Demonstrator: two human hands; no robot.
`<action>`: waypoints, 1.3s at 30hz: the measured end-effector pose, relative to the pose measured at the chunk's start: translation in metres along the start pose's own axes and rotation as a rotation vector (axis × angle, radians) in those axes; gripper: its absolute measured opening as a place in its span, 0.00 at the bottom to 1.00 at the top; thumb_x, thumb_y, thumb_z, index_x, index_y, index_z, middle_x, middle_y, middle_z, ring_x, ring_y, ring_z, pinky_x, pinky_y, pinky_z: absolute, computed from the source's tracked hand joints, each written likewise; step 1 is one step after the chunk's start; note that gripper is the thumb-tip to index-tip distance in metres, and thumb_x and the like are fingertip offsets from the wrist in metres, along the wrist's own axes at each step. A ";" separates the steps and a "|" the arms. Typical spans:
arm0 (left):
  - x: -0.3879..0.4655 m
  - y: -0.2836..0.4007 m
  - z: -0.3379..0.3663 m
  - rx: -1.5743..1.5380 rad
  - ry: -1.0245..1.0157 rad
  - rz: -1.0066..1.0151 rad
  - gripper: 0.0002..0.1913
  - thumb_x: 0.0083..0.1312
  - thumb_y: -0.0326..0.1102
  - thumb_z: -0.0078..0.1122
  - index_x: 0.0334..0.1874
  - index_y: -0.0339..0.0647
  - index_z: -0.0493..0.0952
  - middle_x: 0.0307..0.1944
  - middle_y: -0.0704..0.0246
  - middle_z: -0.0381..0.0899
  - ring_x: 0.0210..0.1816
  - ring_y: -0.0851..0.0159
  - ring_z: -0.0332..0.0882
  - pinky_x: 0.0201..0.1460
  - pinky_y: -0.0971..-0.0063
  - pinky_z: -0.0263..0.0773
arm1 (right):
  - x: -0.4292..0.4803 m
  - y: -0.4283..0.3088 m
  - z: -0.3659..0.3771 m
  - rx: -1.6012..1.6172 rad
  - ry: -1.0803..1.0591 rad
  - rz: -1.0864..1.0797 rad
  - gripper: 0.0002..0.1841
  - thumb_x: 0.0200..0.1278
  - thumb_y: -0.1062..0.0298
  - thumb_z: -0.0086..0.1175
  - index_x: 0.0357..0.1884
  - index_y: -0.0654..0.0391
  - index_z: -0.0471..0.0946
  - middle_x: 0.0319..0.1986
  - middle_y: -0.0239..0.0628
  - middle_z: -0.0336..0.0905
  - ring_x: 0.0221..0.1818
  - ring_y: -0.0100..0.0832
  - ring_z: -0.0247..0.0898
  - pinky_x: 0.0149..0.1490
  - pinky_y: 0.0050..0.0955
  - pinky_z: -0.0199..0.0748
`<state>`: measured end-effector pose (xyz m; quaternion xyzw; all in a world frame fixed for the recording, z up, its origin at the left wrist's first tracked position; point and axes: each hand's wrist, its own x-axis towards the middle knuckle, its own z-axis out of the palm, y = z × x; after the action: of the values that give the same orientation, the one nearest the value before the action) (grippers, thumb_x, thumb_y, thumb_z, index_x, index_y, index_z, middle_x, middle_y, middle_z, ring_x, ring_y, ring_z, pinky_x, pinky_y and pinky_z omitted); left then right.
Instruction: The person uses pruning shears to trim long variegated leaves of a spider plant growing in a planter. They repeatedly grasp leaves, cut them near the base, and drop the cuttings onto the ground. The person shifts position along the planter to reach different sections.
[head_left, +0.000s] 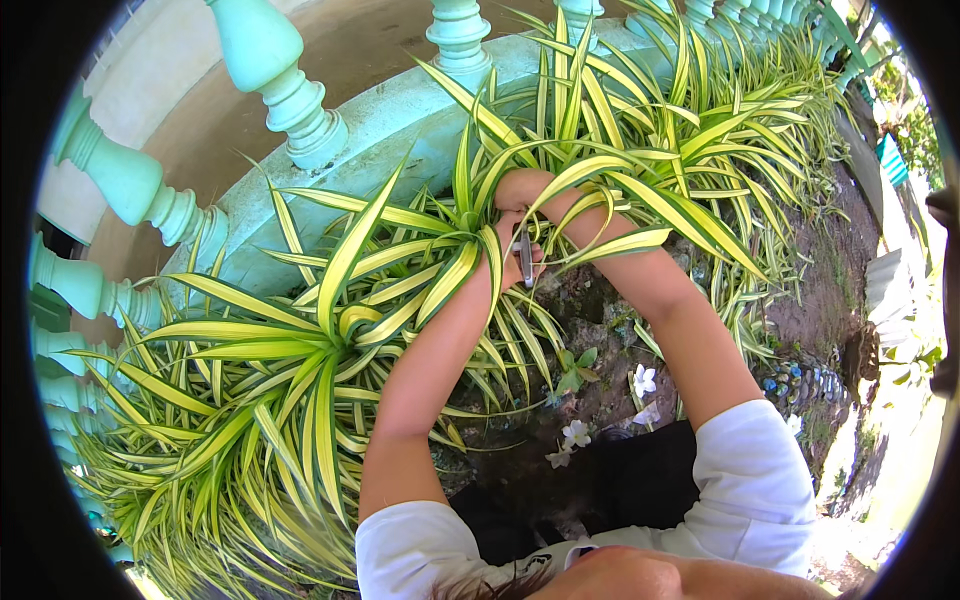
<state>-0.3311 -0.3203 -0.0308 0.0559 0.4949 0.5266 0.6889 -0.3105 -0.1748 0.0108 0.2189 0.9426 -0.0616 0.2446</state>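
Note:
My left hand (512, 264) is among the striped leaves, its fingers around a small grey metallic hand tool (526, 257). Leaves and fingers hide most of the tool, so its exact kind is unclear. My right hand (516, 192) bends down just above it, close to the base of a yellow-and-green spider-plant-like plant (469, 223). Arching leaves cover part of that hand, and its fingers are hidden. A long striped leaf (622, 244) crosses over my right forearm. Another variegated clump (334, 341) spreads to the left of my left forearm.
A turquoise balustrade (292, 112) on a low ledge (382, 127) curves behind the plants. Dark soil (600, 322) lies between my arms, with white flowers (576, 433) near my knees. More striped plants (750, 105) line the ledge to the right, beside a dirt strip (821, 262).

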 end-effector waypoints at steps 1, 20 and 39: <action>0.010 0.002 0.005 -0.037 -0.087 0.053 0.26 0.57 0.63 0.59 0.36 0.43 0.74 0.27 0.64 0.75 0.28 0.61 0.76 0.38 0.57 0.75 | -0.005 -0.002 -0.008 0.104 0.108 0.025 0.14 0.47 0.69 0.54 0.36 0.61 0.83 0.33 0.52 0.82 0.33 0.52 0.79 0.35 0.44 0.74; 0.005 0.030 -0.030 -0.098 0.283 0.121 0.24 0.56 0.59 0.55 0.40 0.42 0.75 0.34 0.62 0.78 0.36 0.59 0.77 0.41 0.51 0.74 | -0.050 0.055 0.022 -0.652 0.231 -0.653 0.09 0.54 0.64 0.53 0.33 0.51 0.83 0.33 0.31 0.83 0.40 0.35 0.80 0.44 0.36 0.74; 0.045 0.052 -0.002 0.054 0.448 0.104 0.27 0.55 0.58 0.58 0.41 0.37 0.71 0.32 0.59 0.72 0.28 0.59 0.73 0.33 0.56 0.76 | 0.017 0.059 0.003 0.357 0.345 -0.115 0.13 0.57 0.76 0.47 0.41 0.62 0.82 0.44 0.53 0.81 0.52 0.49 0.76 0.54 0.45 0.73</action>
<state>-0.3693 -0.2633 -0.0292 -0.0189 0.6459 0.5471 0.5321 -0.2962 -0.1161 -0.0004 0.2121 0.9554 -0.2026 0.0339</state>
